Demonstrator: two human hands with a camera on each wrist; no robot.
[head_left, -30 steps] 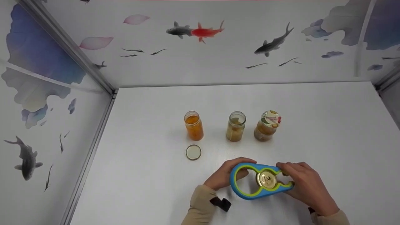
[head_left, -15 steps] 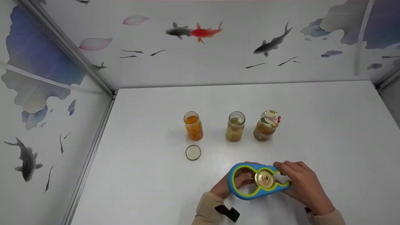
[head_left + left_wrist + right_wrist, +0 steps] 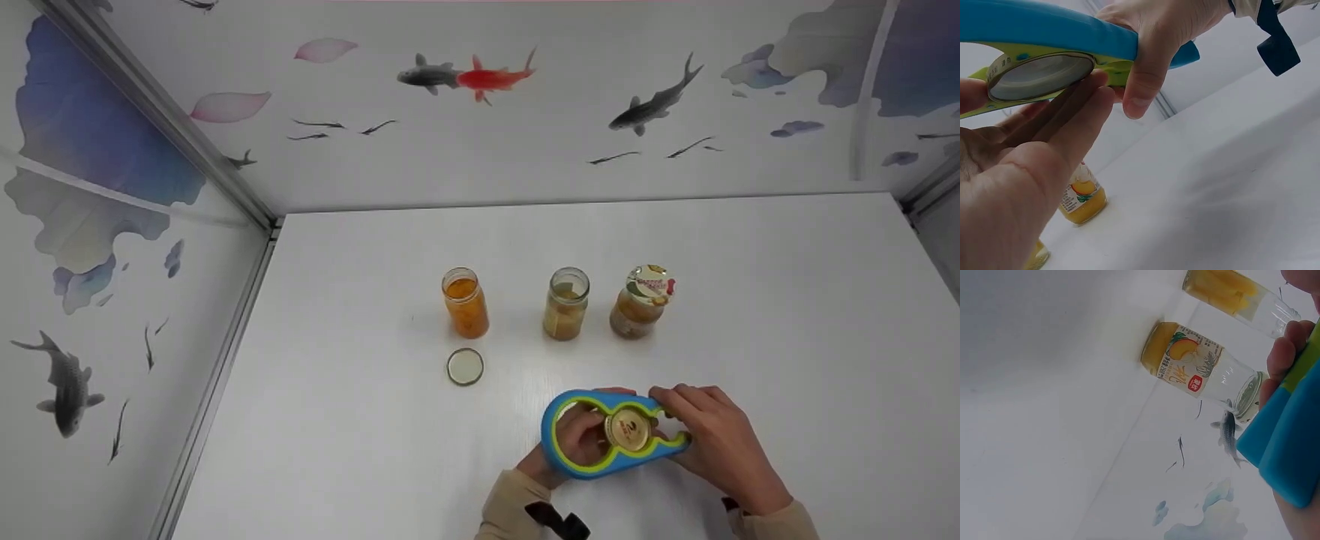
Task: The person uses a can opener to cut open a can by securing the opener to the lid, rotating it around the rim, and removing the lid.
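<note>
My right hand [image 3: 716,435] grips the handle end of a blue and lime-green jar opener [image 3: 550,435], held above the table. A gold jar lid [image 3: 628,430] sits in the opener's smaller opening, printed side up. From beneath, my left hand [image 3: 581,440] reaches under the opener and shows through its large ring. The left wrist view has that hand's fingers [image 3: 1081,115] at the lid's rim on both sides, pinching it, with the lid's hollow underside [image 3: 1041,77] facing down. Blue handle ends [image 3: 1292,433] of the opener stick out past the right hand in the right wrist view.
Behind the hands stand an open jar of orange fruit [image 3: 468,311], an open jar of paler fruit [image 3: 564,319] and a jar with a printed lid [image 3: 636,311]. A loose lid [image 3: 465,367] lies upside down before the orange jar. Patterned walls [image 3: 525,172] edge the white table.
My left hand has shifted from the opener's outer left end to underneath it, its fingers now at the lid. The opener and right hand have moved slightly left. The jars have stayed put.
</note>
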